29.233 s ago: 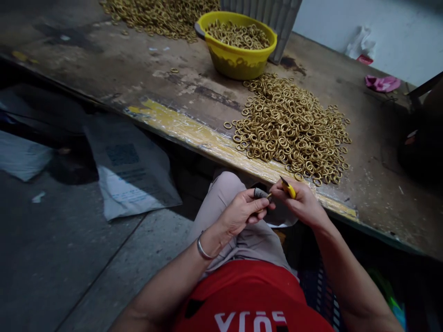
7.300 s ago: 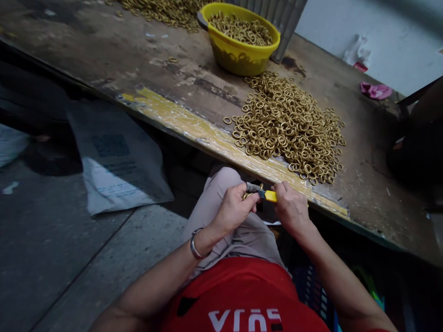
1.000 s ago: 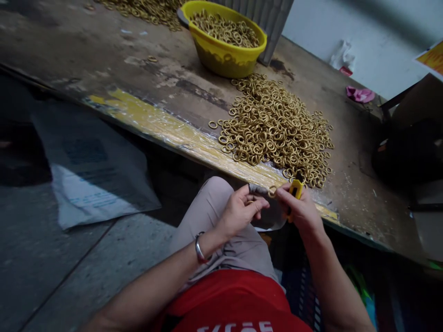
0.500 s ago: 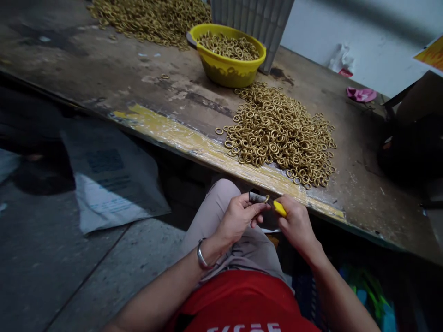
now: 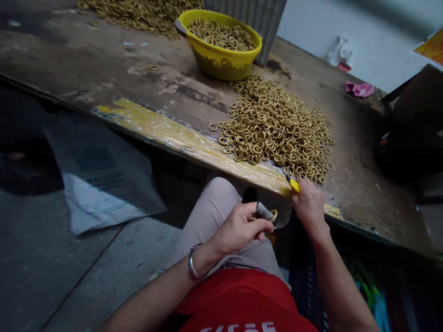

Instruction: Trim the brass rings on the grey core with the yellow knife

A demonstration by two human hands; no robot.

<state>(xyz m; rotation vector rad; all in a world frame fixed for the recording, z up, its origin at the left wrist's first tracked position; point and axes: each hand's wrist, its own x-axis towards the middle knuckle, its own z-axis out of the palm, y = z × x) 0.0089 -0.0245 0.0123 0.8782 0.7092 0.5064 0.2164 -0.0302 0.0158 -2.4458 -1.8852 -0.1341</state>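
Observation:
My left hand point(image 5: 238, 230), over my lap, pinches a brass-coloured ring point(image 5: 274, 216) between thumb and index finger. Grey wrapping point(image 5: 265, 211) covers that index fingertip. Closed round the yellow handle of a small knife point(image 5: 294, 185) is my right hand point(image 5: 309, 203), at the table's front edge. The knife's dark tip points toward the near side of a large pile of rings point(image 5: 273, 129). A short gap separates my two hands.
Behind the pile stands a yellow basin point(image 5: 221, 57) full of rings, against a grey crate point(image 5: 247, 18). Another heap of rings point(image 5: 138, 16) lies at the back left of the wooden table point(image 5: 104, 69). A white sack point(image 5: 104, 184) rests on the floor at left.
My right hand has moved with the knife away from my left hand, forward and right to the table edge. My left hand has dropped slightly, still pinching the ring.

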